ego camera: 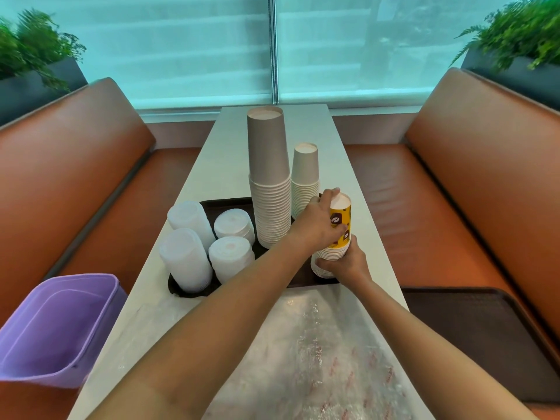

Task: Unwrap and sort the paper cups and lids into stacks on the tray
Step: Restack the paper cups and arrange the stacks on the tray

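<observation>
Here I see my left hand (pixel 321 225) gripping the yellow cup stack (pixel 335 237) near its top and my right hand (pixel 344 262) wrapped round its base, on the brown tray (pixel 224 204) beside two taller cup stacks (pixel 269 183) and four white lid stacks (pixel 209 237).

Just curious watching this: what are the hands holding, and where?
The yellow cup stack: left hand grips its upper printed part, right hand its lower rims.

I sit at a long pale table (pixel 212 165) between two orange booth benches (pixel 100 165), facing a blinded window (pixel 194 47); planters (pixel 39 77) flank it.
</observation>
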### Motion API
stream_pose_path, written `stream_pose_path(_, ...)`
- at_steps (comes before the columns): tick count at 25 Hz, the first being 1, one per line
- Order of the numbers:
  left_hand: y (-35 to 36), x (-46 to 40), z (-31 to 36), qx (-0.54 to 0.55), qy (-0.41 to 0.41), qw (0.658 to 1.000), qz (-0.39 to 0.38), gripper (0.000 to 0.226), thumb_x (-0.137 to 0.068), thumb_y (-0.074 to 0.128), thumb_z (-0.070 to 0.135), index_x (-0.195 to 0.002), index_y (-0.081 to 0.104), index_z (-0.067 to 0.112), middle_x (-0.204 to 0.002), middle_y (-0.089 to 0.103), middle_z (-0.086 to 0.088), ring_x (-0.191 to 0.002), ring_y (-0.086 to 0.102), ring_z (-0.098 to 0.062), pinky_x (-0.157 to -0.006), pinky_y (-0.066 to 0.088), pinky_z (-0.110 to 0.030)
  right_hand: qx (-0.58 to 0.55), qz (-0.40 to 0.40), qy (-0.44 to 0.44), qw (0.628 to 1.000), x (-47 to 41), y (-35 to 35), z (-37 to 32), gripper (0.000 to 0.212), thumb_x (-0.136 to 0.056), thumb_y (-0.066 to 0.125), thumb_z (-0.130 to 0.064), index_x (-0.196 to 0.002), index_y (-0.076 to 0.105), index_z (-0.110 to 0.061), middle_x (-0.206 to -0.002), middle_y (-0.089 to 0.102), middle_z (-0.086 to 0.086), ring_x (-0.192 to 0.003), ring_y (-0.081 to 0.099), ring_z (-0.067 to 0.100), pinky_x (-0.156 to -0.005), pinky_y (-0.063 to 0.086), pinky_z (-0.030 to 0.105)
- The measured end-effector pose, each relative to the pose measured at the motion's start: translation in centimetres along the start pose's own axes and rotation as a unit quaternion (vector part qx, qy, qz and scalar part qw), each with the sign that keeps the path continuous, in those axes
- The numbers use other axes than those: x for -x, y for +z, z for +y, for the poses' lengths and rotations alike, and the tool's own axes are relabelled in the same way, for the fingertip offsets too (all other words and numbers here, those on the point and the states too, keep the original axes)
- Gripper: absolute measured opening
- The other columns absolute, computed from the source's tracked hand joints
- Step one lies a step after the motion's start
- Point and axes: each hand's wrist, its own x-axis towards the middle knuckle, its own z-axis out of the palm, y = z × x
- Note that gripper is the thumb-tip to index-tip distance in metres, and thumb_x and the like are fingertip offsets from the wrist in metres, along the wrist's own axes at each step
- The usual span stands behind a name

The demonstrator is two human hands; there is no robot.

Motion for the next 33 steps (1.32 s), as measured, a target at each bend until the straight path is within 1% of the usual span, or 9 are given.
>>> stream_pose_path(3, 0.2, 0.4, 0.2, -0.007, 0.005, 1.0, 0.009, 0.075, -0.087, 0.065, 0.026, -0.146, 0.019, 0.026, -0.142, 0.036, -0.012, -0.123, 0.047, -0.03, -0.094, 0.047, -0.037, 0.01, -0.014, -0.001, 1.0, 0.1, -0.5, 0.0, 0.079, -0.067, 0.085, -0.017, -0.132, 0.039, -0.012, -0.123, 0.057, 0.008, -0.109, 0.056, 0.026, -0.081, 0.044, 0.028)
stream_pose_path(7, 0.3, 0.7, 0.6, -0.012, 0.003, 1.0, 0.015, 0.076, -0.087, 0.065, 0.027, -0.147, 0.019, 0.025, -0.14, 0.036, -0.013, -0.122, 0.048, -0.03, -0.093, 0.047, -0.036, 0.015, -0.024, -0.004, 1.0, 0.2, -1.0, -0.1, 0.08, -0.068, 0.085, -0.015, -0.133, 0.038, -0.011, -0.124, 0.057, 0.009, -0.109, 0.055, 0.026, -0.081, 0.044, 0.028)
stream_pose_path(12, -0.2, 0.7, 0.6, -0.011, -0.01, 1.0, 0.008, 0.073, -0.086, 0.065, 0.031, -0.145, 0.022, 0.028, -0.143, 0.031, -0.011, -0.126, 0.044, -0.031, -0.098, 0.045, -0.04, 0.015, -0.041, 0.0, 0.999, 0.2, -0.9, 0.0, 0.083, -0.07, 0.083, -0.014, -0.136, 0.034, -0.012, -0.129, 0.054, 0.009, -0.117, 0.053, 0.029, -0.09, 0.045, 0.034)
stream_pose_path(17, -0.3, 0.3, 0.7, -0.002, -0.009, 1.0, 0.001, 0.07, -0.085, 0.066, 0.029, -0.142, 0.025, 0.028, -0.142, 0.039, -0.008, -0.123, 0.048, -0.031, -0.093, 0.049, -0.04, 0.014, -0.053, 0.006, 0.999, 0.0, -0.8, 0.3, 0.085, -0.07, 0.083, -0.013, -0.139, 0.032, -0.014, -0.132, 0.052, 0.008, -0.12, 0.051, 0.029, -0.097, 0.044, 0.038)
stream_pose_path(19, -0.4, 0.2, 0.8, -0.02, -0.015, 1.0, -0.006, 0.069, -0.086, 0.063, 0.038, -0.142, 0.023, 0.029, -0.143, 0.038, -0.008, -0.124, 0.047, -0.031, -0.094, 0.048, -0.041, 0.012, -0.071, -0.002, 0.997, -0.2, -1.0, 0.4, 0.083, -0.07, 0.081, -0.007, -0.138, 0.034, -0.014, -0.133, 0.051, 0.007, -0.122, 0.05, 0.029, -0.098, 0.044, 0.039)
stream_pose_path(22, -1.3, -0.4, 1.3, 0.001, -0.026, 0.998, 0.06, 0.06, -0.091, 0.048, 0.054, -0.141, 0.029, 0.028, -0.144, 0.039, -0.008, -0.125, 0.046, -0.028, -0.098, 0.045, -0.042, -0.011, -0.086, -0.027, 0.996, -0.5, -1.8, 1.4, 0.073, -0.076, 0.07, 0.007, -0.138, 0.037, -0.014, -0.135, 0.049, 0.008, -0.124, 0.046, 0.027, -0.097, 0.043, 0.037)
stream_pose_path(26, -3.1, -2.5, 2.5, 0.054, -0.029, 0.989, 0.136, 0.045, -0.097, 0.038, 0.047, -0.132, 0.046, 0.019, -0.138, 0.044, -0.01, -0.122, 0.047, -0.024, -0.095, 0.04, -0.034, -0.009, -0.012, -0.028, 0.999, -1.5, -3.0, 3.1, 0.064, -0.081, 0.061, 0.008, -0.138, 0.04, -0.014, -0.137, 0.047, 0.008, -0.119, 0.047, 0.021, -0.095, 0.045, 0.036)
stream_pose_path(29, -4.3, -5.0, 3.2, 0.025, -0.027, 0.988, 0.15, 0.041, -0.095, 0.048, 0.039, -0.13, 0.049, 0.018, -0.14, 0.041, -0.008, -0.124, 0.045, -0.022, -0.093, 0.038, -0.027, -0.016, 0.026, -0.024, 0.999, -3.1, -3.4, 2.8, 0.05, -0.088, 0.056, 0.002, -0.135, 0.045, -0.012, -0.132, 0.052, 0.008, -0.111, 0.05, 0.017, -0.09, 0.045, 0.031)
stream_pose_path(33, -5.2, -8.7, 3.3, -0.022, -0.027, 0.989, 0.143, 0.046, -0.091, 0.058, 0.03, -0.134, 0.046, 0.018, -0.143, 0.034, -0.006, -0.13, 0.039, -0.024, -0.102, 0.037, -0.033, -0.023, 0.038, -0.024, 0.999, -6.3, -3.7, 2.0, 0.039, -0.09, 0.053, -0.002, -0.128, 0.051, -0.011, -0.127, 0.055, 0.008, -0.108, 0.053, 0.02, -0.086, 0.045, 0.028)
